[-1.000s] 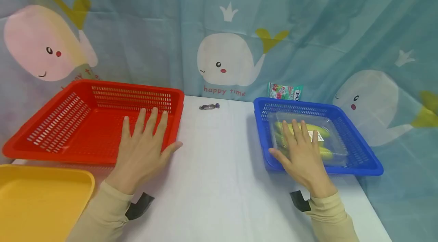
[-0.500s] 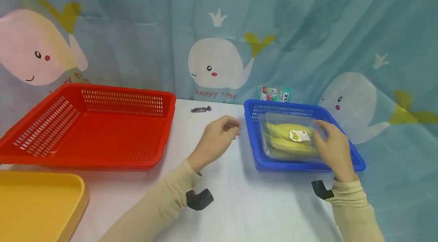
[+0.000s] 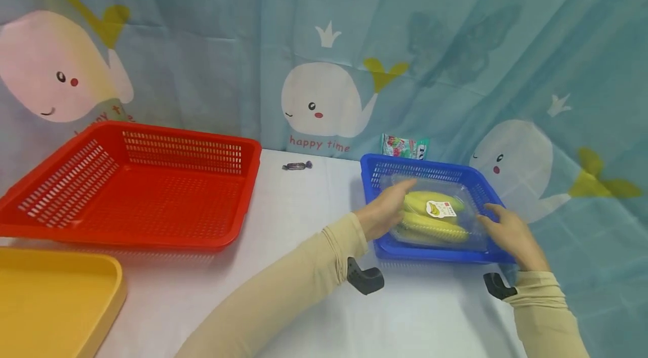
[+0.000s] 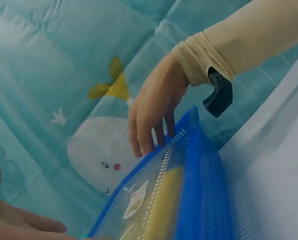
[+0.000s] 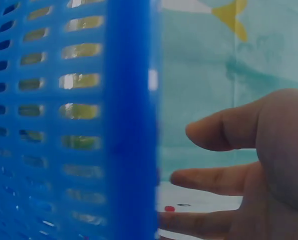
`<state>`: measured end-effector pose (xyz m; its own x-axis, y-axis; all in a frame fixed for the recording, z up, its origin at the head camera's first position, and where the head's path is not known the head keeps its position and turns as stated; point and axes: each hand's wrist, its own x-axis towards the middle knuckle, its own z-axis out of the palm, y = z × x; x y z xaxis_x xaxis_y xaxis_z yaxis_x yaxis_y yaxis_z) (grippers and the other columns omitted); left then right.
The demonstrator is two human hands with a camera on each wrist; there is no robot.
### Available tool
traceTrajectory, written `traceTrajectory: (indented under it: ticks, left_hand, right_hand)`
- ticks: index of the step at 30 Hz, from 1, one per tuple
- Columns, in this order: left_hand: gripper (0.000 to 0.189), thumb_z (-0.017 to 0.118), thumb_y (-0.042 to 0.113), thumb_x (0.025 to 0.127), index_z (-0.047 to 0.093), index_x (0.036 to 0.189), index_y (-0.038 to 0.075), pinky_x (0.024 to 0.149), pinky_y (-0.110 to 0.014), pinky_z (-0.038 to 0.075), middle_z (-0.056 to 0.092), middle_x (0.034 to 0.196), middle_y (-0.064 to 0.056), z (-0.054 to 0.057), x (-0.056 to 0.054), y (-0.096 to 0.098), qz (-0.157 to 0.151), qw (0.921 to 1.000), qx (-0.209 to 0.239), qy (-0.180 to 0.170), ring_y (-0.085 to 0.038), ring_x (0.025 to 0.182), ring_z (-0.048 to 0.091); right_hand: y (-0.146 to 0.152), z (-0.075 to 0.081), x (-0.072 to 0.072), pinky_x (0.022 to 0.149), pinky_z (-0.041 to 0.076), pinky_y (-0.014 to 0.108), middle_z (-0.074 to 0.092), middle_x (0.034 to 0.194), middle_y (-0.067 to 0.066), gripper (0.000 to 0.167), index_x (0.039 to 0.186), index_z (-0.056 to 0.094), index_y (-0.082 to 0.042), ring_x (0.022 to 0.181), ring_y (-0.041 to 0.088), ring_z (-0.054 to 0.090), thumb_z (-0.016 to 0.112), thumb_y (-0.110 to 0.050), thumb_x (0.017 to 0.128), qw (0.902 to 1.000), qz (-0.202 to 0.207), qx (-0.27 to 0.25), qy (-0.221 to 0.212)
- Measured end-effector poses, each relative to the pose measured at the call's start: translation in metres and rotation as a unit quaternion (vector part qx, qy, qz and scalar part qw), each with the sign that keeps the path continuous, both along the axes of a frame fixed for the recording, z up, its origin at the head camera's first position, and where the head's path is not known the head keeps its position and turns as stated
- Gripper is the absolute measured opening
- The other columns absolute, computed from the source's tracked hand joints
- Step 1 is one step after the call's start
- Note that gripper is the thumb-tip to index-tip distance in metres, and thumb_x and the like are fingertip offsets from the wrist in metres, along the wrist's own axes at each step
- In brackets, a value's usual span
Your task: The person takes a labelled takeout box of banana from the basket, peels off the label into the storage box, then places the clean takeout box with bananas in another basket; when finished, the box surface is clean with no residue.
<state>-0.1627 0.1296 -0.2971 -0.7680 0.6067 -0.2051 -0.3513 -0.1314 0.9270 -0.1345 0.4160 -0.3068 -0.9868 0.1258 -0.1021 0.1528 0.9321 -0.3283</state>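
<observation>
A clear plastic box of bananas [image 3: 435,217] with a white label lies in the blue basket [image 3: 445,255] on the right of the table. At the left end of the box is my left hand [image 3: 386,211], over the basket's near-left rim; its fingers look extended in the left wrist view. Toward the opposite end, my right hand [image 3: 513,238] hovers by the right rim, thumb apart from the fingers. In the right wrist view those fingers [image 5: 211,180] are spread beside the basket wall with nothing between them. Whether either hand touches the box is unclear.
A large red basket [image 3: 162,242] sits at the left, with a yellow tray [image 3: 108,285] in front of it. One wrapped candy [image 3: 297,166] lies near the curtain [image 3: 228,65]. Behind the blue basket is a green snack packet [image 3: 405,147].
My left hand has moved right from over the red basket to the box's left end. My right hand has shifted from above the box to its right end.
</observation>
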Motion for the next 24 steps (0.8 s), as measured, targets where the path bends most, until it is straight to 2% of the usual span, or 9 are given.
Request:
traceTrajectory:
  ticks: [2,4,9,15,22,24]
  left_hand:
    - [0.057,0.026,0.044,0.105,0.023,0.156,0.020,0.124,-0.054,0.012,0.011,0.166,-0.003,-0.002,0.000,0.005,-0.013,0.9999,-0.010,0.003,-0.028,0.154,0.006]
    - [0.058,0.027,0.048,0.104,0.026,0.156,0.022,0.124,-0.054,0.013,0.014,0.165,-0.004,-0.003,0.000,0.008,-0.010,0.9994,-0.034,0.006,-0.029,0.154,0.009]
    - [0.058,0.033,0.052,0.101,0.036,0.152,0.023,0.121,-0.057,0.019,0.024,0.163,-0.006,-0.004,0.001,0.014,0.014,0.9962,-0.086,0.003,-0.032,0.151,0.021]
    - [0.060,0.034,0.049,0.101,0.036,0.151,0.017,0.121,-0.056,0.022,0.028,0.161,-0.009,-0.008,0.000,0.016,0.028,0.9952,-0.094,-0.004,-0.035,0.149,0.026]
    - [0.059,0.036,0.049,0.101,0.040,0.149,0.016,0.119,-0.057,0.024,0.033,0.159,-0.009,-0.011,-0.002,0.018,0.036,0.9940,-0.104,0.002,-0.037,0.146,0.032]
    - [0.059,0.036,0.049,0.100,0.041,0.149,0.015,0.119,-0.057,0.025,0.034,0.158,-0.008,-0.012,-0.002,0.019,0.040,0.9932,-0.109,0.005,-0.036,0.145,0.033]
  right_hand:
    - [0.001,-0.003,-0.001,0.099,0.035,0.071,0.032,0.142,0.045,0.067,0.145,0.029,0.014,0.128,0.063,0.033,0.038,-0.039,0.104,0.9998,0.002,0.003,-0.020]
    - [0.002,-0.006,-0.001,0.100,0.035,0.071,0.031,0.143,0.044,0.069,0.145,0.028,0.014,0.129,0.063,0.032,0.038,-0.040,0.104,0.9993,0.002,-0.001,-0.037]
    - [0.003,-0.013,0.000,0.094,0.044,0.066,0.033,0.142,0.045,0.073,0.148,0.021,0.013,0.127,0.060,0.040,0.041,-0.042,0.103,0.9975,0.001,-0.022,-0.067]
    - [0.004,-0.017,-0.001,0.093,0.046,0.063,0.034,0.142,0.044,0.072,0.148,0.019,0.012,0.126,0.058,0.042,0.042,-0.039,0.103,0.9975,0.004,-0.038,-0.059]
    - [0.005,-0.015,-0.003,0.084,0.054,0.052,0.037,0.137,0.045,0.069,0.148,0.014,0.014,0.109,0.047,0.060,0.040,-0.034,0.105,0.9945,-0.014,-0.078,-0.068]
    - [0.005,-0.015,-0.003,0.084,0.054,0.051,0.037,0.137,0.045,0.069,0.148,0.014,0.014,0.107,0.045,0.061,0.040,-0.034,0.105,0.9944,-0.018,-0.077,-0.070]
